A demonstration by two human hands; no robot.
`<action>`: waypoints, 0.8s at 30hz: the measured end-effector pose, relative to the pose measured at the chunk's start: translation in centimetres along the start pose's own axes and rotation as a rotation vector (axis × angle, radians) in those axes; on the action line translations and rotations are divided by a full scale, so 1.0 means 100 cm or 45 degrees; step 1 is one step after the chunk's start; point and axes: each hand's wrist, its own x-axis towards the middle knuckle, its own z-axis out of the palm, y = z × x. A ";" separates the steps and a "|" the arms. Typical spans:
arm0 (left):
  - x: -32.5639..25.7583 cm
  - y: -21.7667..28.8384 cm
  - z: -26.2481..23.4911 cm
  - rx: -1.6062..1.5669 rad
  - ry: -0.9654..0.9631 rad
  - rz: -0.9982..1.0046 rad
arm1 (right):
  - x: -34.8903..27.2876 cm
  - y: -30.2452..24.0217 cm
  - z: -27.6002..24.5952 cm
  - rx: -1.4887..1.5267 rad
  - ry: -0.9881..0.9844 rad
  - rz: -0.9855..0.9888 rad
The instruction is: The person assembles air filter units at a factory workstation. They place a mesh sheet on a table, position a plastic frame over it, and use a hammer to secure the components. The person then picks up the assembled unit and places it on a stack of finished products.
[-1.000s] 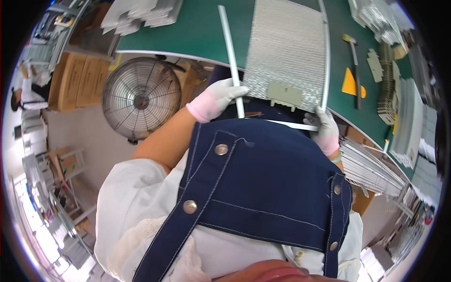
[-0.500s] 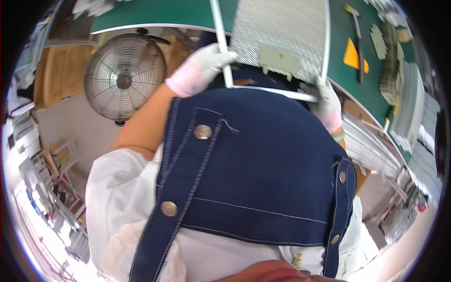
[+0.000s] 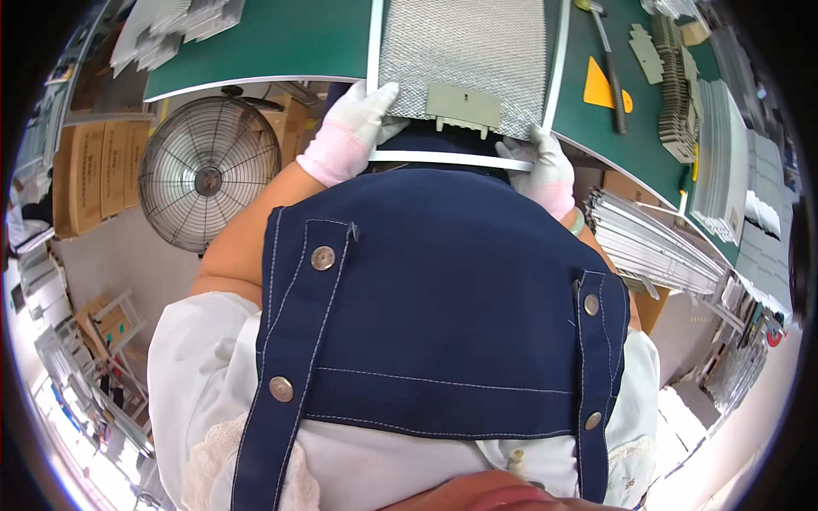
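In front of me is a white frame (image 3: 452,159), its near bar crossing just beyond my apron and its side bars running away over the table. Between those bars lies a silvery metal mesh sheet (image 3: 464,47). A grey-green plastic piece with short prongs (image 3: 464,107) sits at the mesh's near edge. My left hand (image 3: 358,123), in a white and pink glove, is closed around the left bar near the mesh's corner. At the near right corner my right hand (image 3: 543,168), gloved alike, grips the frame, some of its fingers hidden beneath.
On the green table (image 3: 264,55), a hammer (image 3: 609,68) and a yellow scraper (image 3: 603,89) lie right of the frame. Beyond them stand rows of grey-green plastic pieces (image 3: 676,102) and stacked white strips (image 3: 720,162). A floor fan (image 3: 209,175) stands at left.
The left bar has gone from slanting away to lying nearly parallel beside the mesh, and the gap has narrowed. My left hand moved with it. The whole view has shifted slightly.
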 end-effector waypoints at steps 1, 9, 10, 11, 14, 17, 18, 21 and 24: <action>0.003 -0.001 -0.004 -0.002 -0.035 -0.006 | 0.002 0.000 0.002 0.017 0.006 0.022; 0.004 -0.007 -0.030 0.415 -0.290 -0.016 | 0.005 -0.006 -0.004 0.227 -0.061 0.101; 0.005 -0.011 -0.035 0.574 -0.285 0.010 | 0.004 -0.007 -0.006 0.270 -0.071 0.125; 0.001 -0.018 -0.038 0.574 -0.189 0.062 | 0.004 -0.005 -0.004 0.263 -0.030 0.145; -0.011 -0.011 -0.008 0.010 0.089 -0.024 | -0.007 -0.010 0.012 0.250 0.036 0.184; 0.004 -0.013 -0.018 -0.123 0.094 -0.038 | -0.011 -0.011 0.015 0.182 -0.071 0.199; 0.006 -0.010 -0.018 -0.076 0.063 -0.030 | -0.009 -0.013 0.012 0.125 -0.114 0.222; 0.003 -0.003 -0.003 -0.114 0.122 -0.051 | -0.009 -0.014 0.012 0.117 -0.091 0.251; -0.001 -0.004 0.000 -0.152 0.122 -0.023 | -0.005 -0.018 0.013 0.136 0.009 0.328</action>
